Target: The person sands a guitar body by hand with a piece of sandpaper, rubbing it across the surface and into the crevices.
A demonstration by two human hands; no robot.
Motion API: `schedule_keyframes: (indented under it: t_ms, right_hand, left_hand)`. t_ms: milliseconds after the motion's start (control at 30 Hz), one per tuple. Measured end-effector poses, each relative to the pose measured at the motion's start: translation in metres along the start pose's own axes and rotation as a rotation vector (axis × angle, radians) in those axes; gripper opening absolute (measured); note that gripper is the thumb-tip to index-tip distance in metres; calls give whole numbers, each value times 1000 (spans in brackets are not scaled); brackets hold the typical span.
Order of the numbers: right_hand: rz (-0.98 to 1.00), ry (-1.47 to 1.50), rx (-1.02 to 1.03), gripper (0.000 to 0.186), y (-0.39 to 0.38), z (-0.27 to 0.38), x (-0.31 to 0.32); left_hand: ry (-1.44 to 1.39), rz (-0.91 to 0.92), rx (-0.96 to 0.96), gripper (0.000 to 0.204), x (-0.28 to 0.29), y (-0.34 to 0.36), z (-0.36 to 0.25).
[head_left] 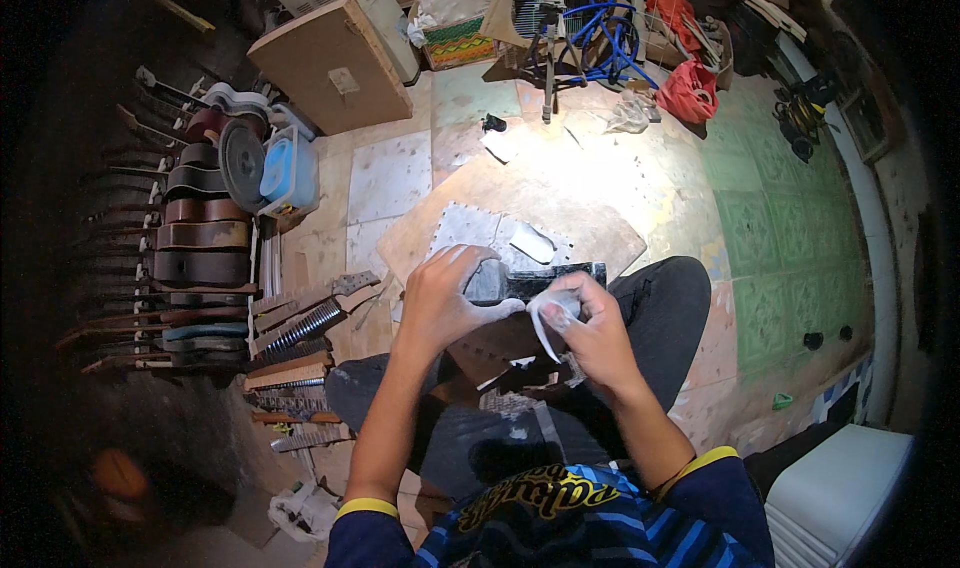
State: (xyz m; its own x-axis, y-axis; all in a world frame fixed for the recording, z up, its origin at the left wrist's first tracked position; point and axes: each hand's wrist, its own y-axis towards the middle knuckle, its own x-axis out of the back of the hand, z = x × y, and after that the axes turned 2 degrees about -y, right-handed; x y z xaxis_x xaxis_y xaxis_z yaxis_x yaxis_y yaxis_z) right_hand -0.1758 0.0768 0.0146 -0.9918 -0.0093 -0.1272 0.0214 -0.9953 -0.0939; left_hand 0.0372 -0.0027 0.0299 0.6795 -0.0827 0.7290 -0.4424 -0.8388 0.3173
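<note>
My left hand [445, 298] is curled round the rounded grey end of a dark, dusty block-like piece [530, 284], with its thumb along the near side. The piece's kind cannot be made out. In my right hand [592, 330] a folded, pale grey-white sheet [548, 326] is pinched between thumb and fingers, close to the piece's near side. White dust coats the fingertips of both hands. Beyond the piece, a small white oval object [533, 242] lies on a pale, dark-spotted sheet [465, 228]. That sheet rests on a brown board [620, 236] on the floor.
Guitar bodies [205, 236] stand in a row at the left, with several necks [300, 330] lying nearer. A clear bin with a blue item [290, 173], a wooden panel [335, 73], a blue hose [605, 38] and red bags [688, 90] are farther back. A white case [840, 493] stands at lower right.
</note>
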Motion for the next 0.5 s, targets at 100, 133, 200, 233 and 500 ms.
schedule_keyframes:
  t_ms: [100,133,200,233,500]
  right_hand:
    - [-95,-103,25,22,9,6,-19]
    - [-139,-153,-5,22,11,7,-25]
    - [-163,-190,18,21,16,8,-34]
    - [-152,-246,58,21,17,7,-37]
    - [-192,-315,135,17,32,0,-50]
  left_hand:
    - [-9,-41,16,52,-4,-1,6]
    - [-8,-55,13,52,-6,-3,10]
    - [-9,-70,12,52,-9,-5,17]
    - [-23,-100,0,52,-11,-6,20]
    - [-10,-170,-34,47,-14,-10,22]
